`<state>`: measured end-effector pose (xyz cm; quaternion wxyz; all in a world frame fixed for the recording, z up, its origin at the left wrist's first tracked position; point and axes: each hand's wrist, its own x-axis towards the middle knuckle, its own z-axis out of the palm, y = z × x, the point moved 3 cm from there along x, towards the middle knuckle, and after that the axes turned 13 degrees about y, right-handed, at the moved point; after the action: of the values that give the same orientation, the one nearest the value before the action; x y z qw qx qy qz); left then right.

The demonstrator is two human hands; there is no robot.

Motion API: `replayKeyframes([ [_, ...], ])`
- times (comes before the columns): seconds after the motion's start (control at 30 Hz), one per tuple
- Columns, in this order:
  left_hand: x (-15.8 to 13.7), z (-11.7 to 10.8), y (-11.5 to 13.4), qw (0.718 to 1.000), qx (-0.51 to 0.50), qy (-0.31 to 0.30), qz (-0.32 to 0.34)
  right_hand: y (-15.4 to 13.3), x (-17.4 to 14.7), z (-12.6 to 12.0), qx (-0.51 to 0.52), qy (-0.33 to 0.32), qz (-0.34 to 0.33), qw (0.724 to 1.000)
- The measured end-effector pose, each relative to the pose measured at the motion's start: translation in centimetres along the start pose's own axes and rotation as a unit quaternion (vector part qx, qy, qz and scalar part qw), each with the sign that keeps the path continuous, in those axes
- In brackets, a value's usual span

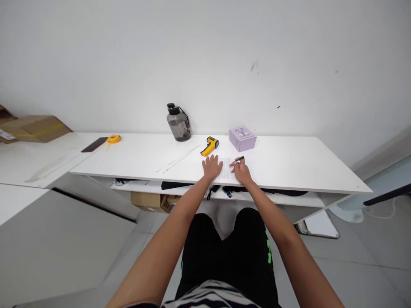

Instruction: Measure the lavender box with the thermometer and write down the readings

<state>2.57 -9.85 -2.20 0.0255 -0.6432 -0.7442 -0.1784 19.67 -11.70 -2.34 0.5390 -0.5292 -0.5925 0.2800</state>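
Observation:
My left hand (212, 167) lies flat with its fingers spread, at the left edge of a small sheet of paper (226, 167) on the white table. In my right hand (242, 171) is a dark pen (239, 158), held over the paper's right side. Just beyond my left hand rests a yellow and black infrared thermometer (209, 146). A lilac box (242, 138) with a printed lid stands behind my right hand. Whatever is written on the paper is too faint to read.
A grey water bottle (178, 122) stands against the wall. Farther left are an orange tape measure (113, 139), a dark flat object (94, 144) and cardboard boxes (37, 128). Under the tabletop, a shelf (154, 187) holds dark items, with a carton (150, 201) below.

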Motion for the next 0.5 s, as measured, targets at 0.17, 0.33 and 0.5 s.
replayKeyframes([
  [0.17, -0.06, -0.20, -0.13, 1.000, -0.018, 0.013, 0.003, -0.06, -0.61, -0.26, -0.039, -0.091, -0.046, 0.994],
  [0.33, -0.02, -0.28, -0.07, 0.999, -0.040, 0.025, 0.004, -0.12, -0.02, -0.53, 0.022, -0.087, 0.023, 0.996],
  [0.5, -0.07, -0.20, -0.12, 0.999, -0.030, 0.020, 0.019, 0.14, 0.00, -0.67, 0.003, -0.033, 0.078, 0.996],
])
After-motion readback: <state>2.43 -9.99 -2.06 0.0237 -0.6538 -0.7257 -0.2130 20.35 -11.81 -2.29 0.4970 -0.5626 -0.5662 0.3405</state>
